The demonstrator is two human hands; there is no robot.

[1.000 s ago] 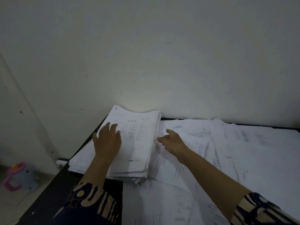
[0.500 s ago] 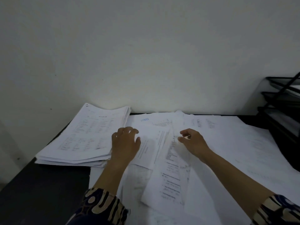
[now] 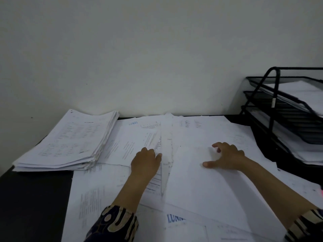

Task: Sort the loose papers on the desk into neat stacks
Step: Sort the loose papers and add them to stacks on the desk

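At far left, on the dark desk (image 3: 31, 203): a thick stack of papers (image 3: 70, 142), squared off fairly neatly, back edge near the white wall (image 3: 139, 49), one front corner reaching the desk's left edge. Just right of it, touching its side: loose papers (image 3: 108, 186) spread flat and overlapping at odd angles across most of the desk surface, some printed with lines of text, one near the front edge with blue lettering. On that spread, near the middle: left hand (image 3: 146, 162), palm down, fingers curled a little and pressing on a printed sheet beside a long narrow fold or raised edge of paper; nothing gripped. Patterned sleeve (image 3: 115, 224) at the forearm below. Further right, apart from the left hand: right hand (image 3: 225, 156), released, thumb stretched out to the left, fingertips bent down and resting on a mostly blank sheet (image 3: 201, 186). At far right, against the wall: black mesh tray rack (image 3: 272, 105), tiered, with papers lying in its trays.
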